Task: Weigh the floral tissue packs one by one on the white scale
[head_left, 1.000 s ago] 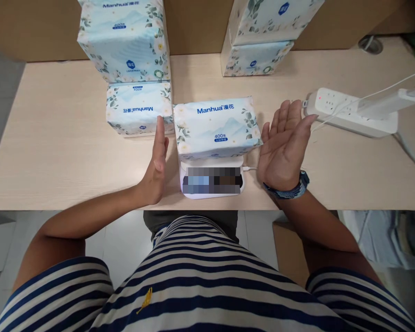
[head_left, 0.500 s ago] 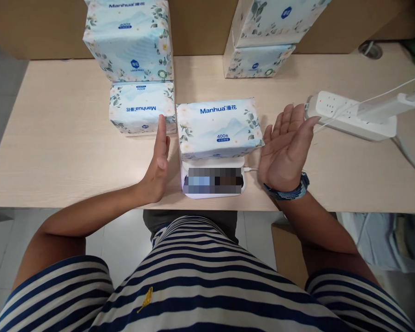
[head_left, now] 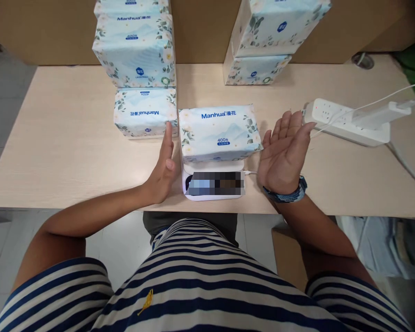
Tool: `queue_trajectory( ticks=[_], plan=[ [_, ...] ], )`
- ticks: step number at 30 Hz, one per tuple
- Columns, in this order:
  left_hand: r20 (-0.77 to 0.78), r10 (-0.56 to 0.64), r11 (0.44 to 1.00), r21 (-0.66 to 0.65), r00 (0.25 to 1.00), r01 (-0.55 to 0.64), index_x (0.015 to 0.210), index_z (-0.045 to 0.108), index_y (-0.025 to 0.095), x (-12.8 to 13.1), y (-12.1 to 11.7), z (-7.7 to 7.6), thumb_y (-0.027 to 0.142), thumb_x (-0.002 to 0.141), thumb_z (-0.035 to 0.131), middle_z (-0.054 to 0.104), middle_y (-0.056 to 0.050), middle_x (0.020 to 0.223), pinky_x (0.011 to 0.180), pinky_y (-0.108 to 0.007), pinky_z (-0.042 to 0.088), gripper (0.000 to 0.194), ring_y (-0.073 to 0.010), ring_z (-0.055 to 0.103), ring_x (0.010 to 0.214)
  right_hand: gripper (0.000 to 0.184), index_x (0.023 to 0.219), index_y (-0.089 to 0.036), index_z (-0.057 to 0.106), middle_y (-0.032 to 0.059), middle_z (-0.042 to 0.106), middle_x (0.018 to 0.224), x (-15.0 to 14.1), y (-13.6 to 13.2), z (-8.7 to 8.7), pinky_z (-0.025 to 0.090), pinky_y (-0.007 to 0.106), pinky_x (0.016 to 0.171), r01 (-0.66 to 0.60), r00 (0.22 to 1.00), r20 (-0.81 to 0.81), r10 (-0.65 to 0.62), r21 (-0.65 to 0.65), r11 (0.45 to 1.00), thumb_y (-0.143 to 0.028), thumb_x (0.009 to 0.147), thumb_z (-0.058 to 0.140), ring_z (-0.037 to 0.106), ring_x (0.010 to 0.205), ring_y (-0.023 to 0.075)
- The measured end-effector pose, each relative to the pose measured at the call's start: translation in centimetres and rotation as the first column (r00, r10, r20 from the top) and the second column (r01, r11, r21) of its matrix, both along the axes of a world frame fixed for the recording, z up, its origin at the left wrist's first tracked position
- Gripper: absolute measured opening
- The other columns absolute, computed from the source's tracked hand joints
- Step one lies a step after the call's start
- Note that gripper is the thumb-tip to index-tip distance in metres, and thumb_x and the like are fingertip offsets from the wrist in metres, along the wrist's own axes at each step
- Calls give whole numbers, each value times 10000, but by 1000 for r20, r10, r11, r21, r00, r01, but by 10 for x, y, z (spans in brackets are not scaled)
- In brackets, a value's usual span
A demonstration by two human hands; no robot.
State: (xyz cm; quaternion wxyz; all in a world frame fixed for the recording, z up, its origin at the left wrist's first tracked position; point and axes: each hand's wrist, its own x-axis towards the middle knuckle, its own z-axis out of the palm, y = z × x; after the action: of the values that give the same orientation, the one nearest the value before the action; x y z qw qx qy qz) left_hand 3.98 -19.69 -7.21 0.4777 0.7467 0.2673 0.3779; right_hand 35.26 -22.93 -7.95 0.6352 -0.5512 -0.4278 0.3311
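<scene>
A light blue tissue pack (head_left: 221,131) printed with flowers and "Manhua" rests on a small white scale (head_left: 214,167) whose display is blurred out. On the pack's left, my left hand (head_left: 162,170) stands on edge with straight fingers, holding nothing and apart from the pack. My right hand (head_left: 284,152) is at the pack's right side, palm turned up and inward, fingers stretched and empty. Its fingertips are close to the pack's right corner. A second tissue pack (head_left: 145,113) lies beyond my left fingertips.
Behind that second pack rises a stack of tissue packs (head_left: 134,50); another stack (head_left: 263,44) stands at the back right. A white power strip (head_left: 346,122) with plugged-in cables lies on the right. Brown cardboard (head_left: 200,32) borders the table (head_left: 65,152) at the back.
The view has tilted slightly, so the table and stacks sit a little lower in the picture. My left hand has moved slightly right, closer to the scale. The pack stays on the scale.
</scene>
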Motion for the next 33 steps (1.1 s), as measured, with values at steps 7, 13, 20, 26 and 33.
queue_trajectory(
  ticks=[7, 13, 20, 26, 33],
  plan=[
    [-6, 24, 999, 35, 1000, -24, 1763, -61, 469, 0, 1, -3, 867, 1005, 138, -143, 150, 1886, 1469, -528, -27, 879, -292, -132, 1777, 825, 1727, -583, 178, -220, 175, 1847, 9, 4, -9, 183, 640, 1415, -18, 996, 92, 19, -12, 1000, -897, 966, 131, -4, 1759, 205],
    [-3, 18, 999, 34, 1000, -18, 1764, -64, 464, -1, 2, -6, 851, 1019, 136, -153, 151, 1883, 1467, -521, -49, 863, -286, -148, 1774, 816, 1714, -594, 233, -206, 188, 1849, 5, 2, -4, 141, 645, 1419, -32, 999, 23, 32, -5, 999, -908, 961, 226, -20, 1763, 214],
    [-2, 28, 1000, -6, 1000, -28, 1767, -42, 461, -1, 2, -2, 873, 1001, 145, -141, 130, 1889, 1468, -503, -46, 889, -285, -148, 1774, 831, 1738, -549, 195, -185, 157, 1860, -1, 1, -2, 115, 603, 1432, -16, 1000, -7, 16, -22, 1000, -885, 978, 178, -4, 1763, 179],
    [13, 7, 1000, -6, 1000, -7, 1767, -43, 462, -2, 3, -3, 843, 1024, 130, -146, 140, 1887, 1466, -498, -51, 853, -274, -145, 1775, 846, 1727, -541, 253, -172, 193, 1858, -6, 0, 4, 140, 604, 1436, 0, 1000, -22, -1, -31, 1000, -901, 962, 242, 6, 1769, 202],
    [29, 13, 1000, 23, 999, -13, 1765, -41, 470, -2, 5, -11, 828, 1036, 115, -122, 172, 1885, 1464, -425, -33, 826, -233, -139, 1773, 916, 1771, -441, 166, -107, 134, 1885, -15, -4, 17, 110, 583, 1440, 22, 1000, -15, -24, -68, 997, -900, 979, 129, 5, 1773, 201]
  ],
)
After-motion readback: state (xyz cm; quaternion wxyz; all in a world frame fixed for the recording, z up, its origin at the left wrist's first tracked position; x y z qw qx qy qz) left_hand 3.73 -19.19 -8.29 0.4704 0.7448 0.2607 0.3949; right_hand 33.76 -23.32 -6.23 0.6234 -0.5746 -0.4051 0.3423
